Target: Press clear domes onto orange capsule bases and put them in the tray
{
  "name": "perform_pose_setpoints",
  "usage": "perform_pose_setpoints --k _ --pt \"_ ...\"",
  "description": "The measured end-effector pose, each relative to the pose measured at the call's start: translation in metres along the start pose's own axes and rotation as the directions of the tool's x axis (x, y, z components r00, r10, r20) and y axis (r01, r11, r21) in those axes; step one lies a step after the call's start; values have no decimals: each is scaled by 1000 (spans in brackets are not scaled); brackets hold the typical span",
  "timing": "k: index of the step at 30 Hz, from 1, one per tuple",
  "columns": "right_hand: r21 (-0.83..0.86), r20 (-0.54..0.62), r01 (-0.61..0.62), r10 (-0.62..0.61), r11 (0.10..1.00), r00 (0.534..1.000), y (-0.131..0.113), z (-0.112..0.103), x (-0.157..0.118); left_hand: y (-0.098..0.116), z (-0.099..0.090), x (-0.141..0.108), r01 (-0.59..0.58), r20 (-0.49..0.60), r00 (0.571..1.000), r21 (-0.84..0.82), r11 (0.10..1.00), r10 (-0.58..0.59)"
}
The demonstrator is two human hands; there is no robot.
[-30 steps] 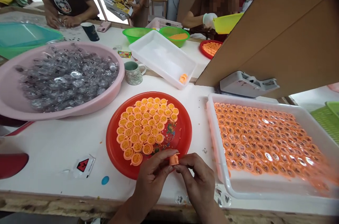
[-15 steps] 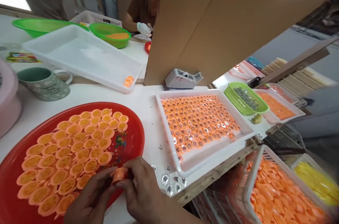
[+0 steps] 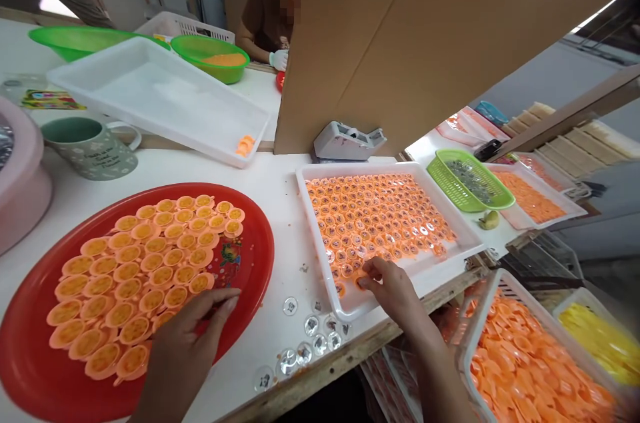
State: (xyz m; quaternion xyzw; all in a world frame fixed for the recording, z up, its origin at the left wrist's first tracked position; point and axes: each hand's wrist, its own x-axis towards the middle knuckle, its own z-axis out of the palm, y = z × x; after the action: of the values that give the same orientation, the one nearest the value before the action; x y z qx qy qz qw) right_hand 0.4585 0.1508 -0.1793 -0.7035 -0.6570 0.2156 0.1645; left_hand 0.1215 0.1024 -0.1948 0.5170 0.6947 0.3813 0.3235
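Observation:
Over the right rim of a red tray (image 3: 250, 210), my left hand (image 3: 193, 343) has its thumb and fingertips apart with nothing between them. Round orange cups with yellow-orange contents (image 3: 127, 290) cover much of that tray. My right hand (image 3: 393, 290) reaches into the near left corner of a white tray (image 3: 470, 240), its fingers pinched on an orange piece at the end of the near row. Rows of orange pieces with printed discs (image 3: 370, 216) fill most of the white tray. Several clear round discs (image 3: 311, 325) lie on the table between the two trays.
A grey tape dispenser (image 3: 347, 141) stands against a cardboard partition (image 3: 370, 30). A mug (image 3: 93, 150) and pink tub (image 3: 25, 170) are at left. Beyond are a white tray (image 3: 165, 100) and a person's gloved hand (image 3: 279, 60). Lower right holds a crate (image 3: 473, 350) of orange parts.
My right hand has moved right, from beside my left hand into the white tray, with the orange piece. My left hand has let go and opened. More clear discs are uncovered near the table edge.

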Motion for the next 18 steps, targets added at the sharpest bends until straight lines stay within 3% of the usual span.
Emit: perform_pose_setpoints --k 5,8,10,12,14,16,18 --pt "-66 108 101 -93 993 990 30 27 3 -26 -27 2 13 -211 977 122 992 13" --pt "-93 163 158 -141 983 976 46 34 8 -41 -45 -1 -3 -234 970 261 965 67" --pt "-208 82 202 -189 957 979 49 33 9 -45 -49 -3 4 -221 972 344 939 77" --pt "-293 -62 217 -244 931 968 37 29 -1 -42 -46 -4 -3 -174 981 402 916 80" --pt "-210 -123 231 -260 950 958 10 27 -19 -34 -38 0 -38 -96 991 461 887 92" --pt "3 -33 262 -262 965 964 -25 37 -39 -26 -29 9 -79 -28 993 536 840 111" --pt "155 108 348 -366 925 924 -56 59 -55 -22 -22 20 -109 1 991 588 802 134"
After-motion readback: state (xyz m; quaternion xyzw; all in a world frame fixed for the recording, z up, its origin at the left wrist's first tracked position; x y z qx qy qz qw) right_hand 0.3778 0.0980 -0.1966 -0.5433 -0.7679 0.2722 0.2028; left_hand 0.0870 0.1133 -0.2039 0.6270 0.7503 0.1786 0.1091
